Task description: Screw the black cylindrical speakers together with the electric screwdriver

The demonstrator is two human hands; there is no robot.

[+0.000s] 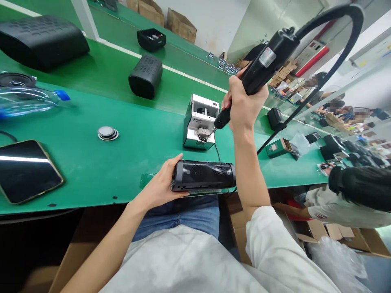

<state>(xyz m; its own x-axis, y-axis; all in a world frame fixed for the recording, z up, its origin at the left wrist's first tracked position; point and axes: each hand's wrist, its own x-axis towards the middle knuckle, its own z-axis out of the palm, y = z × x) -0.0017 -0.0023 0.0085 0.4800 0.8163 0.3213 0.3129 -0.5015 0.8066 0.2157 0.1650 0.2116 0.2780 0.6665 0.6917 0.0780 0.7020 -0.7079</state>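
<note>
My left hand (165, 183) grips the left end of a black speaker housing (206, 175) that lies along the bench's front edge. In my right hand (244, 97) is a black electric screwdriver (264, 61), tilted with its bit pointing down and to the left. The bit's tip is at the front of a white screw feeder (200, 126) behind the housing; whether it touches a screw there is too small to tell. A thick black cable (356, 36) loops from the screwdriver's top end.
On the green bench (146, 130) lie a phone (29, 171), a plastic bottle (27, 99) and a stack of round discs (107, 133). Black speaker shells (146, 76) stand on the conveyor belt behind. A co-worker (351, 195) sits to the right, near a small green box (278, 147).
</note>
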